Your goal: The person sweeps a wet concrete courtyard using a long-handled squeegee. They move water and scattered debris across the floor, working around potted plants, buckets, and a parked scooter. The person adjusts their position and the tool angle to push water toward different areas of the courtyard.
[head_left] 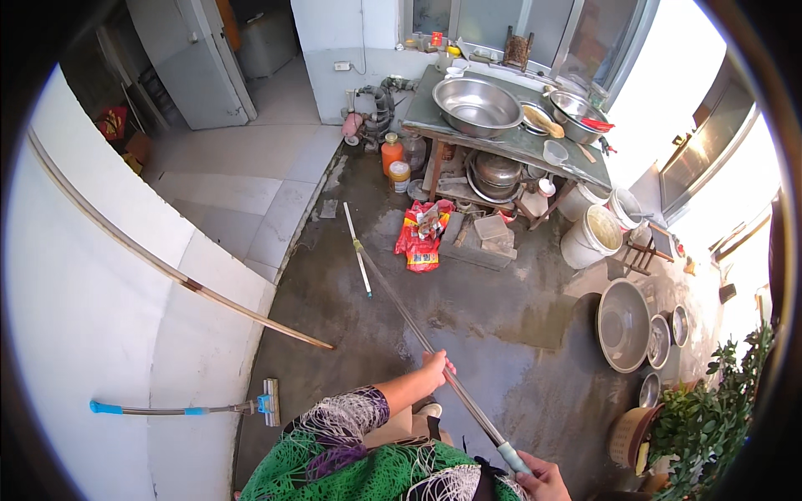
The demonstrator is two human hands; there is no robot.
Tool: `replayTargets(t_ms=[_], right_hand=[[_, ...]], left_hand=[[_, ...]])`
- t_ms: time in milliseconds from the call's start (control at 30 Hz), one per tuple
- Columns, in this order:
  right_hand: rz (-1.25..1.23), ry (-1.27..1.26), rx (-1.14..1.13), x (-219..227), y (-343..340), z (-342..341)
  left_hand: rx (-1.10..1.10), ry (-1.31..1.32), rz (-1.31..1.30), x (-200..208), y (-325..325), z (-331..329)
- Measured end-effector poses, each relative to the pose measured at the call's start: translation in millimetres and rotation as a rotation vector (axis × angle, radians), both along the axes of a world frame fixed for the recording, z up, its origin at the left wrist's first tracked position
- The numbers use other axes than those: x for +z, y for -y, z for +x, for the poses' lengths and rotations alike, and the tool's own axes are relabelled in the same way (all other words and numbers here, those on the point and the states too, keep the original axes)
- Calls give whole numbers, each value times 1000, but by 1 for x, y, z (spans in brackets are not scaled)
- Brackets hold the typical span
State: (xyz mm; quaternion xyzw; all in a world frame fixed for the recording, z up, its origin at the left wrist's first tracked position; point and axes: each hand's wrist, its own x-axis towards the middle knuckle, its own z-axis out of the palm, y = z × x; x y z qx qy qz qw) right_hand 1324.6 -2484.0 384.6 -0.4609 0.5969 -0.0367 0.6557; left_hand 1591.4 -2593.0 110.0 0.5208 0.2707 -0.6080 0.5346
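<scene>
A long metal-handled floor squeegee with a thin white blade (pixel 393 288) is gripped by both hands here. The left hand (pixel 436 367) is wrapped around the pole about midway up, fingers closed on it, and the right hand (pixel 543 480) is clamped on the grey grip at the near end, down by the bottom edge. The pole is angled away from the person, and the white blade is laid on the wet grey concrete floor (pixel 501 317), just left of a crumpled red plastic bag (pixel 422 238).

Further back, a grey counter (pixel 501 142) is loaded with a big steel basin (pixel 476 107) and smaller bowls. A white plastic bucket (pixel 591 238) is parked beside it, and a large grey metal basin (pixel 623 324) is propped off to the right. A second squeegee with blue handle ends (pixel 188 409) is leaned against the white wall on the left.
</scene>
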Motion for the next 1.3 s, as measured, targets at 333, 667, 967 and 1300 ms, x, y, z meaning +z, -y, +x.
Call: replayTargets(t_ms=[333, 667, 967, 1300], right_hand=[[-82, 86, 108, -20, 167, 119], [-343, -34, 253, -87, 343, 338], [-576, -250, 637, -144, 392, 396], [-434, -256, 868, -112, 409, 302]], left_hand=[[112, -6, -84, -13, 172, 121], [67, 195, -103, -125, 387, 310], [-668, 727, 208, -94, 416, 352], [-883, 645, 245, -78, 376, 308]])
